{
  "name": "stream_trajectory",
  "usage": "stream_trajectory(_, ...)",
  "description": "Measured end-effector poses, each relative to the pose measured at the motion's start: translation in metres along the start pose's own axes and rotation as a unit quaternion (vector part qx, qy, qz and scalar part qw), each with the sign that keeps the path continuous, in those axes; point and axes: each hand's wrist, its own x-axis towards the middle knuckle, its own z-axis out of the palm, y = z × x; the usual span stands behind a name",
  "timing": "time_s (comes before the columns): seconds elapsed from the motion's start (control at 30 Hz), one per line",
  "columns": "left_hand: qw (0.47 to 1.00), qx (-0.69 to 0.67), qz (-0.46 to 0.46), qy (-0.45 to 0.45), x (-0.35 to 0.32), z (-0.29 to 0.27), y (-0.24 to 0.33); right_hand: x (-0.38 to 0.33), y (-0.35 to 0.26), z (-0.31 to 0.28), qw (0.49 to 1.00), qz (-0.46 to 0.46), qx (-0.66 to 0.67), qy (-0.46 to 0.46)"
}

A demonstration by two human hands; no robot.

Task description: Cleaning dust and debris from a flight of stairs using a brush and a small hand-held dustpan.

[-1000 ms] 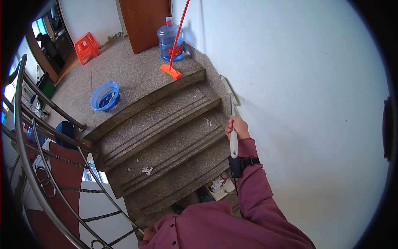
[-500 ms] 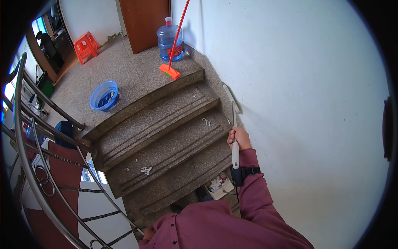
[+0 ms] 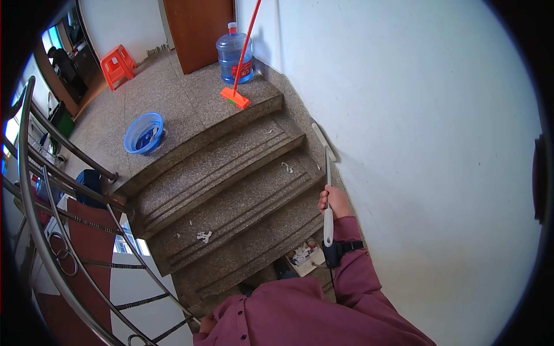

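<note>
My right hand (image 3: 336, 202) grips a long thin pole with a white grip (image 3: 328, 228), close to the white wall. The pole runs up the stairs to a white bar-shaped head (image 3: 322, 134) lying against the wall's stone skirting. Below my wrist sits a white dustpan (image 3: 306, 256) holding paper scraps. Only a small part of my left hand (image 3: 204, 326) shows at the lower edge beside my maroon sleeve, and what it holds is hidden. White scraps (image 3: 203, 235) lie on the granite steps (image 3: 231, 202).
On the landing stand a blue basin (image 3: 144, 132), a large water bottle (image 3: 232, 52), an orange-headed broom (image 3: 235, 97), an orange stool (image 3: 118, 64) and a brown door (image 3: 196, 29). A steel railing (image 3: 52, 196) curves down the left side.
My right hand has slid down and back toward my body along the wall, drawing the pole with it. The view has tipped slightly.
</note>
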Motion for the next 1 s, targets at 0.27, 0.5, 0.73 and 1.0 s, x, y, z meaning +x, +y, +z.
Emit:
stream_trajectory(0.27, 0.996, 0.092, -0.006, -0.002, -0.005, -0.004, 0.026, -0.019, 0.022, -0.01, 1.0, 0.001, 0.001, 0.014)
stream_trajectory(0.5, 0.989, 0.138, 0.056, -0.008, 0.0, 0.002, -0.016, -0.032, 0.02, 0.013, 1.0, 0.009, -0.002, -0.023)
stream_trajectory(0.73, 0.983, 0.177, -0.043, -0.002, -0.002, 0.006, 0.007, -0.016, -0.023, 0.062, 0.996, -0.011, -0.019, -0.087)
stream_trajectory(1.0, 0.99, 0.143, -0.003, 0.006, 0.002, 0.015, 0.01, 0.023, -0.062, 0.117, 0.984, -0.06, -0.062, -0.153)
